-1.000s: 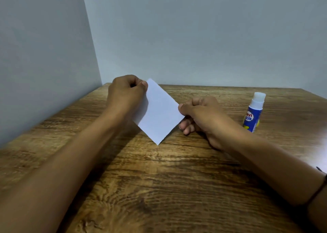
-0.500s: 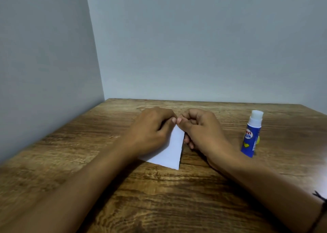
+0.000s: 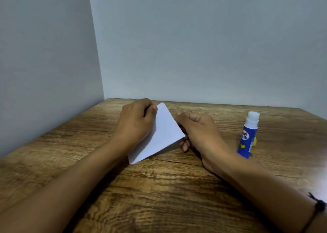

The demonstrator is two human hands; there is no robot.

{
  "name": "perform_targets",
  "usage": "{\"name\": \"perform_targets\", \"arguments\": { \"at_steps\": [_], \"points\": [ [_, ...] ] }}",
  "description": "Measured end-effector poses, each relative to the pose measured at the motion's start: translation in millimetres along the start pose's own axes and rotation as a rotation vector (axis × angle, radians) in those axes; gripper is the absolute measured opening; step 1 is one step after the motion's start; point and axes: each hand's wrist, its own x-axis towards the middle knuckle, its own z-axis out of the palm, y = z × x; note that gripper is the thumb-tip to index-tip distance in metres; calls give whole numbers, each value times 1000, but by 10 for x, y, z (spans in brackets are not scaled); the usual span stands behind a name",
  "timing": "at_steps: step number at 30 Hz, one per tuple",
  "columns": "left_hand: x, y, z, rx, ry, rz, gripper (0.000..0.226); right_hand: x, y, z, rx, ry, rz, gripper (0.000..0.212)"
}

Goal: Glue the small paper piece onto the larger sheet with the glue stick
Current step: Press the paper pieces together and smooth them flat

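A white paper sheet [image 3: 160, 137] is held tilted just above the wooden table [image 3: 159, 193] in the middle of the view. My left hand [image 3: 136, 123] pinches its upper left edge between thumb and fingers. My right hand [image 3: 198, 132] is at the sheet's right edge with the fingers curled under it; whether it grips the paper is unclear. A blue glue stick [image 3: 247, 135] stands upright to the right of my right hand, uncapped, with white glue showing at the top. Only this one piece of paper is visible.
Something small and yellow [image 3: 254, 141], perhaps the cap, lies behind the glue stick's base. Grey walls close the table at the back and on the left. A black cord [image 3: 316, 208] sits on my right wrist.
The hands, pressed together over the paper half a second ago, have drawn apart. The sheet is spread out and tilted between them again. The glue stick has not moved.
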Motion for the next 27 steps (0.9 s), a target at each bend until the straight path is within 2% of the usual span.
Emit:
{"name": "perform_targets", "arguments": {
  "at_steps": [4, 9, 12, 15, 17, 22, 24, 27],
  "points": [
    [-66, 70, 15, -36, -176, 117, 25, 6, -12, -10, -11, -25, -5, 42],
    [-56, 75, 38, -56, -291, 131, 26, 5, 8, 36, -123, -25, -70, 42],
    [-43, 83, 47, -17, -202, 115, 23, 21, 20, 18, -159, -29, -68, 38],
    [15, 29, 16, 12, -5, -4, 23, 4, 15, 5, -184, -40, -46, 33],
    [51, -34, -17, 8, 70, -79, 25, -1, 10, 8, -133, -50, -18, 29],
    [49, -109, 30, 55, 78, -187, 23, 23, 34, 4, -29, -5, 43, 23],
    [19, -112, 35, 111, 17, -127, 17, 35, 32, -6, -15, 3, 58, 23],
    [-2, -38, 13, 118, -72, 185, 28, 42, 20, -8, -62, -22, 31, 28]
  ]
}}
